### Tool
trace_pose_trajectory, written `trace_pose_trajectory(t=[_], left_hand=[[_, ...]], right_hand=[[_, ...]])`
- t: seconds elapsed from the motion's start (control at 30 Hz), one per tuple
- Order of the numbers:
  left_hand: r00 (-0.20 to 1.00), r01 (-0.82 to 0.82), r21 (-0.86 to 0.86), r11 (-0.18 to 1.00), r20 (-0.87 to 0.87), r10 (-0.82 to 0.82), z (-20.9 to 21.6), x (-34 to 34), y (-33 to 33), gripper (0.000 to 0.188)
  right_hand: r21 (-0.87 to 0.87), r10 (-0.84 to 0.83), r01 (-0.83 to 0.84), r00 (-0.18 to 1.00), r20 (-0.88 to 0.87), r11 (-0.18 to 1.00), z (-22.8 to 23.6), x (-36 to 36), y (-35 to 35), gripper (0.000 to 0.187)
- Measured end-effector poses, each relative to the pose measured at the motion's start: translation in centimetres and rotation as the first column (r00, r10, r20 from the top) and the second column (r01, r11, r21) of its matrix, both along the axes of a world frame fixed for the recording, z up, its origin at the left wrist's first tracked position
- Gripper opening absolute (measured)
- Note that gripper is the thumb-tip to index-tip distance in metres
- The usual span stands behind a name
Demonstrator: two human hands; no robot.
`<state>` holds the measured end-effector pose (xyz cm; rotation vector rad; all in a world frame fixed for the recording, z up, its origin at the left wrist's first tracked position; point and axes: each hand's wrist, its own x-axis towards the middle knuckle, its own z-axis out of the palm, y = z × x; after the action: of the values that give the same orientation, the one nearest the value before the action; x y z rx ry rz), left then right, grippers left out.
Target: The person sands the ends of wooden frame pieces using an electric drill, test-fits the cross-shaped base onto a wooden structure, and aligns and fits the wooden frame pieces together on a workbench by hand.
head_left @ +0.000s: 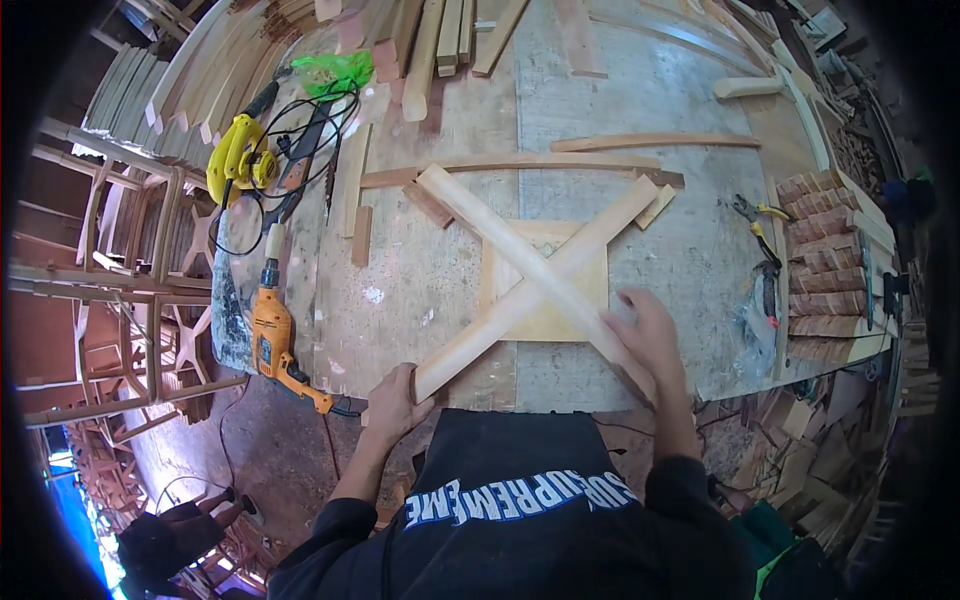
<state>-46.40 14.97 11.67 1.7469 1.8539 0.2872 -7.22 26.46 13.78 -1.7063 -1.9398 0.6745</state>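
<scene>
An X-shaped cross of two pale wooden bars (540, 268) lies in front of me on the worktable. Its middle rests over a square light wood board (588, 305). My left hand (397, 398) is closed round the cross's near left end, at the table's front edge. Along the near right bar lies my right hand (645, 338), its fingers apart and its palm side against the wood. Behind the far ends of the cross runs a long, slightly curved wooden strip (510, 163). Small wood blocks (430, 205) sit beside both far ends.
An orange drill (272, 335) and a yellow blower (240, 160) with a black cord lie left on the worktable (400, 300). At right are pliers (757, 222) and stacked wood pieces (825, 265). Chair frames (125, 290) stand at left. Another person (180, 535) is at the lower left.
</scene>
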Motion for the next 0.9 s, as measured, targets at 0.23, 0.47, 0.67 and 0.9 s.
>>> trace_pose_trajectory(t=[0.23,0.47,0.67,0.9], left_hand=[[0.997,0.071,-0.046,0.996,-0.037,-0.073,-0.6,0.0,1.1,0.062],[1.0,-0.014,-0.077,0.997,0.014,0.015,0.2,0.0,1.3,0.058],[0.999,-0.029,-0.071,0.997,0.024,0.031,-0.3,-0.2,0.6,0.057],[0.999,-0.03,-0.084,0.996,0.021,0.032,-0.5,-0.4,0.5,0.057]], right_hand=[[0.036,0.174,-0.196,0.929,0.326,0.98,-4.0,-11.5,13.4,0.066],[-0.513,0.436,-0.228,0.837,0.331,0.828,-3.7,-13.4,18.5,0.098],[-0.373,0.35,-0.219,0.877,0.33,0.902,-4.2,-14.2,17.3,0.098],[-0.463,0.383,-0.194,0.851,0.359,0.865,-3.7,-14.9,16.6,0.096]])
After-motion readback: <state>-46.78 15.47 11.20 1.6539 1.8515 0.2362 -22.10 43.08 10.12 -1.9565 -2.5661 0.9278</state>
